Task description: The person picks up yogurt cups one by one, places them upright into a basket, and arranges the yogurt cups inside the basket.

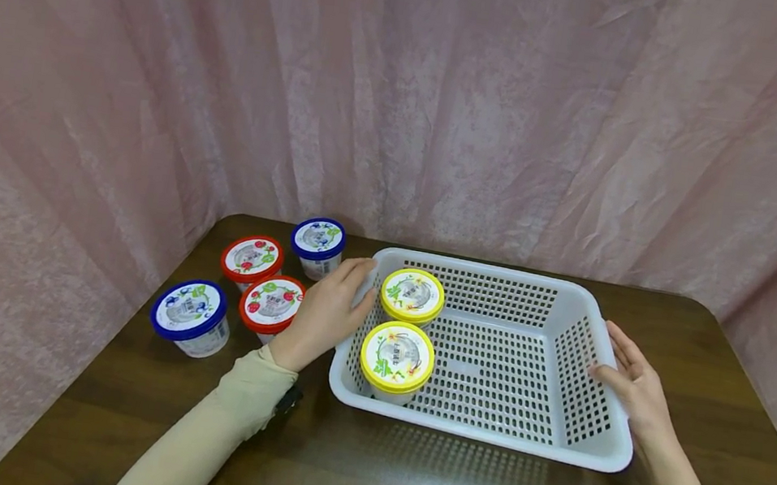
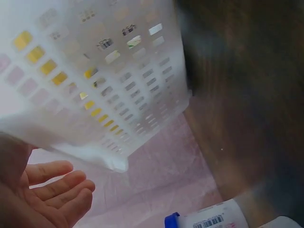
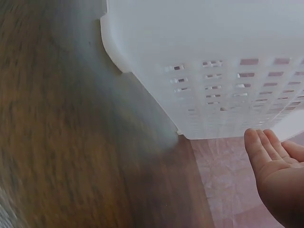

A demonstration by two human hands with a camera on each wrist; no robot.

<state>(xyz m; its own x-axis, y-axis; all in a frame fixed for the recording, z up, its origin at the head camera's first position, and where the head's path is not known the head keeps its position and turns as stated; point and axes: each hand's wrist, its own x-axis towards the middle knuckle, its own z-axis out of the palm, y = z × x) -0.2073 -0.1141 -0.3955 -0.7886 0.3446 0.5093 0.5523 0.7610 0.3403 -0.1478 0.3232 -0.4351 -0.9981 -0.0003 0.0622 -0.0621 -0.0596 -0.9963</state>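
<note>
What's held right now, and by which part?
The pale grey, rectangular, perforated plastic basket: left hand on its left short-end rim, right hand on its right short-end rim, thumbs over, fingers outside.

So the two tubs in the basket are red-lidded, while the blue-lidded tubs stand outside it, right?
Not quite: in the head view, the two tubs in the basket are yellow-lidded, not red-lidded. The blue-lidded tubs do stand outside it.
</note>
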